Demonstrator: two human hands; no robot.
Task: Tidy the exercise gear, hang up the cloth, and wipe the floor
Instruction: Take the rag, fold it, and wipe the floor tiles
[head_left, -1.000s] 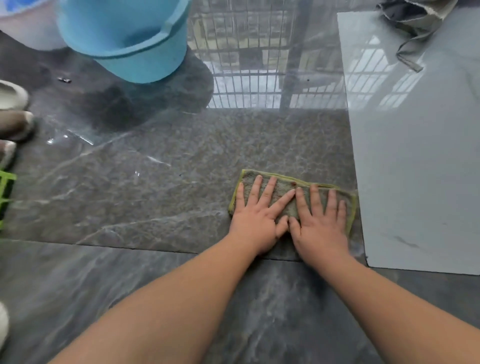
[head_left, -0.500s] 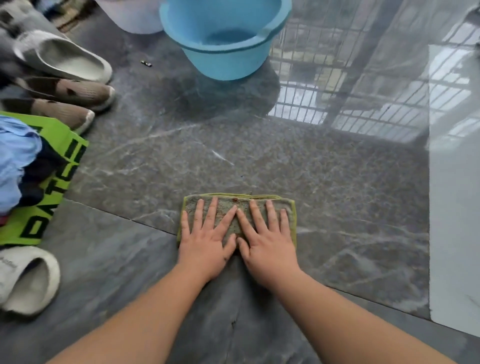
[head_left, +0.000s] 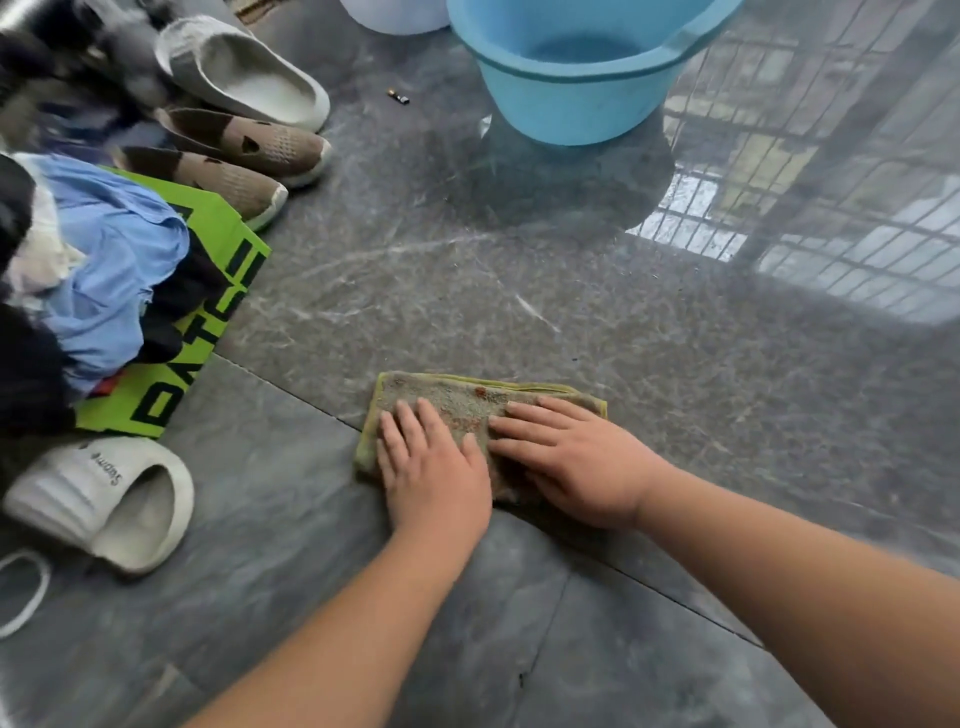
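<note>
A folded grey-brown cloth (head_left: 457, 402) with a green hem lies flat on the dark marbled floor tiles (head_left: 675, 374). My left hand (head_left: 431, 467) presses on the cloth's left half with straight fingers. My right hand (head_left: 576, 457) lies flat on its right half, fingers pointing left toward the other hand. Both palms cover the near part of the cloth; only its far strip and left edge show.
A blue plastic basin (head_left: 571, 67) stands at the far middle, a pale tub (head_left: 395, 15) beside it. Slippers and brown shoes (head_left: 244, 140) line the left side, with a green bag (head_left: 208, 291) of clothes. A white slide (head_left: 104, 499) and a small battery (head_left: 398, 96) lie on the floor.
Both hands have slid the cloth leftward across the floor, from beside the pale panel toward the shoes and green bag. The right hand has turned so its fingers point left.
</note>
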